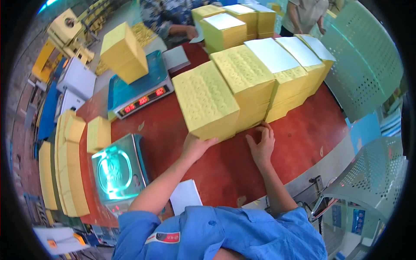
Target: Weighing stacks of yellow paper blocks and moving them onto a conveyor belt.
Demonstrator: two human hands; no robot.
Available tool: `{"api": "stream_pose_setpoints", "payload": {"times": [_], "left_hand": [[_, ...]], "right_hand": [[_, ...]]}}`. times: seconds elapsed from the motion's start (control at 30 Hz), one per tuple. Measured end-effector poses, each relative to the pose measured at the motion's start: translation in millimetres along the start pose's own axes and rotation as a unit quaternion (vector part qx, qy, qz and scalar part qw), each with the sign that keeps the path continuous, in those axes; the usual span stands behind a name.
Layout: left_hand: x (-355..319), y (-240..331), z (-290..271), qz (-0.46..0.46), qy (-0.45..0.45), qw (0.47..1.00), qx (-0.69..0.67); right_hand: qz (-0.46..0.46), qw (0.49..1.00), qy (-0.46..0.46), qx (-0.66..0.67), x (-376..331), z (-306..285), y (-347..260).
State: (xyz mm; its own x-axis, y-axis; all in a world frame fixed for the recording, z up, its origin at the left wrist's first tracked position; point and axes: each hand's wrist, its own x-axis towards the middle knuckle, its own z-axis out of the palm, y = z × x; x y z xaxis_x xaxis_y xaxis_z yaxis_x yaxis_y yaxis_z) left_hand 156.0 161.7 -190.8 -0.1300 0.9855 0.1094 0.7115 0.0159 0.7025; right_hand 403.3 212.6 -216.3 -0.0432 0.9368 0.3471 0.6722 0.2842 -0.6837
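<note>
Fingers (265,132) of both hands lie spread against the nearest yellow paper stack's (206,99) base.

Paper stacks (225,93) stand in a row on the tabletop (225,169). One scale (119,171) sits left of the hands. Another scale (138,93) behind it carries a paper block (124,52).

scales (139,93): 2 | metal chairs (366,60): 2 | white sheets (185,196): 2
</note>
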Motion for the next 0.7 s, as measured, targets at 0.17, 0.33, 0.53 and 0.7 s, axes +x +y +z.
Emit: {"api": "stream_pose_setpoints", "payload": {"times": [0.17,0.33,0.53,0.7], "left_hand": [[-3,-12,2,0.002,0.036,0.998,-0.049],[-17,11,11,-0.037,0.04,0.984,-0.17],[-2,1,-6,-0.009,0.026,0.954,-0.299],[3,6,-12,-0.018,0.014,0.945,-0.326]], "right_hand": [[0.01,1.0,0.004,0.014,-2,7,-2],[-0.013,0.998,0.059,0.03,-13,8,25],[0.074,0.976,0.035,0.202,-25,-6,14],[0.107,0.883,-0.057,0.454,-17,-34,36]]}}
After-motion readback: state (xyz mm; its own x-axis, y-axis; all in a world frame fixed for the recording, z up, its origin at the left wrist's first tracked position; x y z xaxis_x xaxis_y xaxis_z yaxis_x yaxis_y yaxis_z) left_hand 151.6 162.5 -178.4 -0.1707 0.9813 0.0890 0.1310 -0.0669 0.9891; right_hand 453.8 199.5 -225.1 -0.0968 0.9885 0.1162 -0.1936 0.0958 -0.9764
